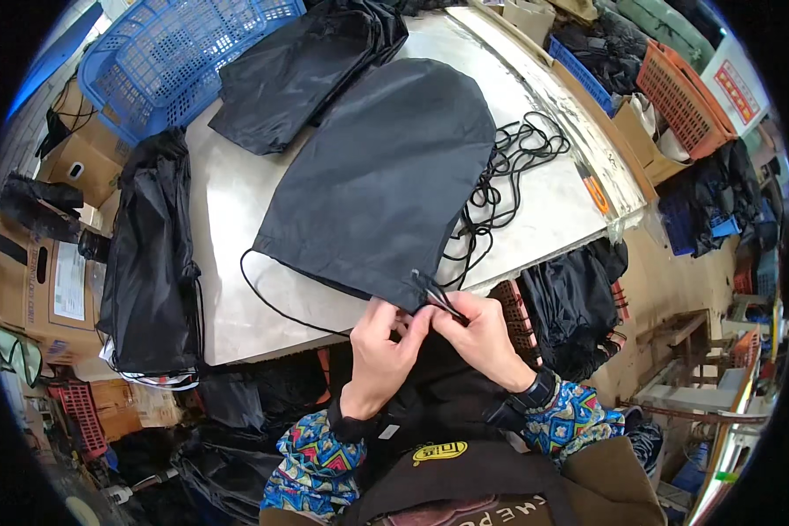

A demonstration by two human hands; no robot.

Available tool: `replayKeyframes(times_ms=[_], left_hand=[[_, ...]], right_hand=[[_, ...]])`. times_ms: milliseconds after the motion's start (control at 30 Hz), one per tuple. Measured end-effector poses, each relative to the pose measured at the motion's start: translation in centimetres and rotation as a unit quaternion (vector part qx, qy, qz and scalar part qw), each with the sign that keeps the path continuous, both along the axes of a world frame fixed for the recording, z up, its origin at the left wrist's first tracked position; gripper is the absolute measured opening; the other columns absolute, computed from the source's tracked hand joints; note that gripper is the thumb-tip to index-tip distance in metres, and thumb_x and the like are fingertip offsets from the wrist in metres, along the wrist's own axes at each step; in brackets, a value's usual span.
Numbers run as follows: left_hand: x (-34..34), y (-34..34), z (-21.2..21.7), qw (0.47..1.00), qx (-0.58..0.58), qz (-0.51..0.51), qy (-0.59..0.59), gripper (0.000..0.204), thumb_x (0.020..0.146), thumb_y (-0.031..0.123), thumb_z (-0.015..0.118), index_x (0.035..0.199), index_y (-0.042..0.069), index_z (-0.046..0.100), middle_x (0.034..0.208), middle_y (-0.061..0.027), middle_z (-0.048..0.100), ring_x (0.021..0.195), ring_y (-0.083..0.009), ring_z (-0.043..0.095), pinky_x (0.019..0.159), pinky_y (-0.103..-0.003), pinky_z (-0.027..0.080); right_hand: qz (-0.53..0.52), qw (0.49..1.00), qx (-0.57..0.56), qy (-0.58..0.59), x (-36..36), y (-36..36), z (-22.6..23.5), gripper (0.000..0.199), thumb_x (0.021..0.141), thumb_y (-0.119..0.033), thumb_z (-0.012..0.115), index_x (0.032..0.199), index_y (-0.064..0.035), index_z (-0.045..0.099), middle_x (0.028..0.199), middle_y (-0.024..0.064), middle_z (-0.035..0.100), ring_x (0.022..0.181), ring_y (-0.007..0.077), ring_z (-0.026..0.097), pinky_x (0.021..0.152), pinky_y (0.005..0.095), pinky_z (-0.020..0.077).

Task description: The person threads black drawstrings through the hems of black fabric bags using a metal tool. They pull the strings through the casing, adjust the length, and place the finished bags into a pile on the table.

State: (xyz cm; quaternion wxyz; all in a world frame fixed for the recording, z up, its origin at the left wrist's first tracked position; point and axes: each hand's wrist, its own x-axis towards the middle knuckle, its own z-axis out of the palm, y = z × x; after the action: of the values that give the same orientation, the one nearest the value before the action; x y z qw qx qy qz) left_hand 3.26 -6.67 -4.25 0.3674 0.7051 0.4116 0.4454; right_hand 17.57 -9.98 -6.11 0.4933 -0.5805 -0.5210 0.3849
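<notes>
At the table's (223,263) far left sits 1 blue mesh basket (177,54), and left of the table stands a brown cardboard box (33,302) with a white label (69,279). A small orange tool (596,195) lies near the right corner — beyond it, upper right, an orange basket (682,98).

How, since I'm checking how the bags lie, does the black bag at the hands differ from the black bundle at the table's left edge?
The black bag lies broad and fairly smooth; the black bundle is narrow and creased. The left hand and right hand pinch the bag's near corner; neither touches the bundle. Both are black.
</notes>
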Motion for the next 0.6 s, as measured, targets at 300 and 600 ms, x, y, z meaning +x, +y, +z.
replayKeyframes(times_ms=[300, 600], left_hand=[[-0.7, 0.8, -0.4, 0.889, -0.362, -0.057, -0.275, 0.021, 0.093, 0.014, 0.057, 0.092, -0.006, 0.063, 0.092, -0.0180, 0.068, 0.081, -0.0236, 0.069, 0.066, -0.030, 0.057], [0.1, 1.6, 0.6, 0.807, -0.433, -0.015, -0.402, 0.017, 0.090, 0.018, 0.063, 0.089, 0.001, 0.065, 0.091, -0.0165, 0.068, 0.078, -0.0198, 0.068, 0.069, -0.028, 0.058]], right_hand=[[-0.030, 0.990, 0.067, -0.119, 0.7, 0.1, 2.3, 0.019, 0.090, -0.010, 0.056, 0.104, 0.0021, 0.061, 0.079, 0.0161, 0.064, 0.068, 0.0268, 0.064, 0.060, 0.0322, 0.0483], [-0.007, 0.944, 0.141, -0.300, 1.5, -3.1, 3.6, 0.020, 0.083, -0.004, 0.063, 0.102, -0.0010, 0.060, 0.083, 0.0150, 0.065, 0.071, 0.0304, 0.064, 0.059, 0.0355, 0.0502]])
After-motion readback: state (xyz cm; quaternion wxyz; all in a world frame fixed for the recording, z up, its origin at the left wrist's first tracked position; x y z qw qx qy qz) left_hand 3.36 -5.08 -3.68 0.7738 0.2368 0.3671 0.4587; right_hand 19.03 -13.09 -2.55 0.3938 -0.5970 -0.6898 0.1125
